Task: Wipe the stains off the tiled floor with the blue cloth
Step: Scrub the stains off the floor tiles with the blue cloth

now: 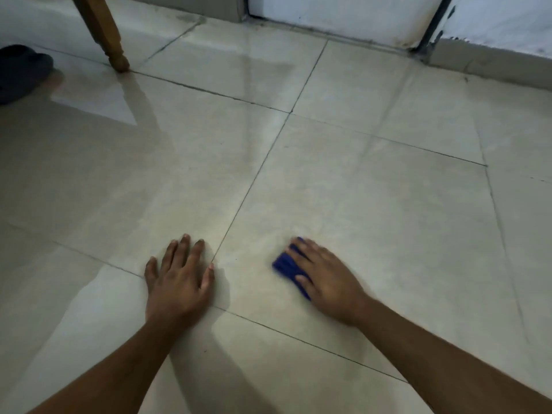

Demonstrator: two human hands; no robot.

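Right now I see both of my hands down on the tiled floor [373, 189]. My right hand [325, 279] lies flat on the blue cloth [285, 265], fingers straight and pressing it against the tile; the cloth is folded small and shows at the thumb side, blurred at its edge. My left hand [179, 279] rests palm down with fingers spread, holding nothing, beside a grout line where 4 tiles meet. Stains are too faint for me to pick out. Far off to the left stand a wooden furniture leg [104, 31] and a dark slipper [21, 73].
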